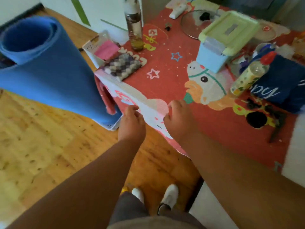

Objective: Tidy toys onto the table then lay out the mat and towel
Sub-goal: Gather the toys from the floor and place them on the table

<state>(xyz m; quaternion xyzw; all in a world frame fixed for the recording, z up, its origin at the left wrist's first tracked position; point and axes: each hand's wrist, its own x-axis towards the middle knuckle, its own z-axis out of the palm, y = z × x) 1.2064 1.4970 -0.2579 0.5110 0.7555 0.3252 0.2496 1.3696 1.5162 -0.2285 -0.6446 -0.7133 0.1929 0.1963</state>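
A red towel (pixel 166 83) with a cartoon print covers the table, and its white-backed edge hangs over the front corner. My left hand (pixel 131 123) and my right hand (pixel 179 116) both pinch that hanging edge, close together. A rolled blue mat (pixel 44 66) stands upright in a white basket on the floor to the left. A navy folded cloth (pixel 280 83) with white lettering lies at the table's right. A checked pouch (pixel 122 66) sits near the table's left corner.
On the towel stand a tall glass bottle (pixel 134 25), a blue box with a green lid (pixel 221 40), a glass lid (pixel 196 22), a patterned bottle (pixel 250 75) and small dark toys (pixel 256 119). A white basket with a pink item (pixel 99 47) sits behind the mat. Wooden floor lies below.
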